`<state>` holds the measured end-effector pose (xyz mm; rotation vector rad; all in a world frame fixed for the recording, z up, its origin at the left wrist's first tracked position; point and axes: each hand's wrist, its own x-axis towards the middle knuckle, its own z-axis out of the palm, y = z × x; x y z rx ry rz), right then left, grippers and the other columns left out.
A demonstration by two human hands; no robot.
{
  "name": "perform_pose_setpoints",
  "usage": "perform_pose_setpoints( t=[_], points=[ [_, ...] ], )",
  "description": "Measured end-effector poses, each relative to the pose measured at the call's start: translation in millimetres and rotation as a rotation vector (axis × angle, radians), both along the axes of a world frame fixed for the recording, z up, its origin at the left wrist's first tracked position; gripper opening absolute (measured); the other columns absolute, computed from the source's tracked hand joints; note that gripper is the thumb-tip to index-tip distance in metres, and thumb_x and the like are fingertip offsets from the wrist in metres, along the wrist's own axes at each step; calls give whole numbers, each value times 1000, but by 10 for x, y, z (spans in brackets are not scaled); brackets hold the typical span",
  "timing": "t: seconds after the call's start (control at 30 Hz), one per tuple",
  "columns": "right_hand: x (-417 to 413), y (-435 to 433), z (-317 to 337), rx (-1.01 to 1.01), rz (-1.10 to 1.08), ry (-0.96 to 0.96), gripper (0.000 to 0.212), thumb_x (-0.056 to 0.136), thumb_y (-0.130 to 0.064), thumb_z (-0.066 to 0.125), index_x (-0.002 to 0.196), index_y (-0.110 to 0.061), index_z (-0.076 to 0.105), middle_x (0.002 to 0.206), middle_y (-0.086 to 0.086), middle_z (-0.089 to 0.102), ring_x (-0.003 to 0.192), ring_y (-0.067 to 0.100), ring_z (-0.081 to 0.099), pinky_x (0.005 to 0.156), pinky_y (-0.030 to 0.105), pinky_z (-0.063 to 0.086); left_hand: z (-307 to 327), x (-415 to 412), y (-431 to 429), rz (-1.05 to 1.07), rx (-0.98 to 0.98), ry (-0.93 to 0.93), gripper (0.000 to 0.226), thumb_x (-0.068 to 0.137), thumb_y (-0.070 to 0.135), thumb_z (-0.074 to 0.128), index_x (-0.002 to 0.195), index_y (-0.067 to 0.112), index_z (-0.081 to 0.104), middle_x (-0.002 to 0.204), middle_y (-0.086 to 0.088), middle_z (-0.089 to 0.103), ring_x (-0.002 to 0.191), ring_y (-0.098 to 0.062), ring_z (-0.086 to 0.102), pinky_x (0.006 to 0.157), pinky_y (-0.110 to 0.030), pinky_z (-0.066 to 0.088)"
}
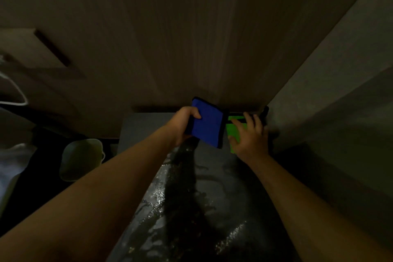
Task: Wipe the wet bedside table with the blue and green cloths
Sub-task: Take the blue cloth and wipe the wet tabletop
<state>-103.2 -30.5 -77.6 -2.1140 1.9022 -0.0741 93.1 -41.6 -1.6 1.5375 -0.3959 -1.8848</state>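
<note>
I found the bedside table (212, 198) dark and heavily wetted, with water glinting in patches from its centre to the near edge; the far strip by the wall looked drier. A pale wood-grain panel (170, 27) rose behind the table's far edge, and a grey wall (340, 91) ran along its right edge. A pale green basin (81, 158) sat below the table's left edge.

The blue cloth (207, 124), folded and edged in black, was lifted clear of the surface near the far edge, tilted up. My left hand (184, 125) was clamped on its left edge, thumb over the front face and fingers curled behind.

The green cloth (235, 132) lay flat at the far right corner, just beside the blue one. My right hand (249, 136) rested on it palm down, fingers spread and extended, pressing rather than gripping. A small dark object stood at that corner; I could not identify it.
</note>
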Motion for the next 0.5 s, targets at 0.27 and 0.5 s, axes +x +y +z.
perform_pose_setpoints(
  t=[0.27, 0.5],
  points=[
    [261, -84, 349, 189, -262, -526, 60, 94, -54, 33, 146, -23, 33, 155, 6, 29, 143, 27, 24, 116, 49, 22, 50, 90, 79, -75, 9, 2, 12, 77, 7, 42, 84, 15, 49, 87, -4, 55, 82, -19, 55, 69, -26, 43],
    [831, -101, 566, 611, -514, -1243, 70, 82, -14, 70, 139, -31, 34, 141, 7, 45, 114, 23, 55, 97, 46, 50, 121, 539, 200, -87, 11, -22, 23, 83, 9, 45, 104, 11, 55, 101, -8, 61, 91, -21, 59, 75, -28, 49]
  ],
)
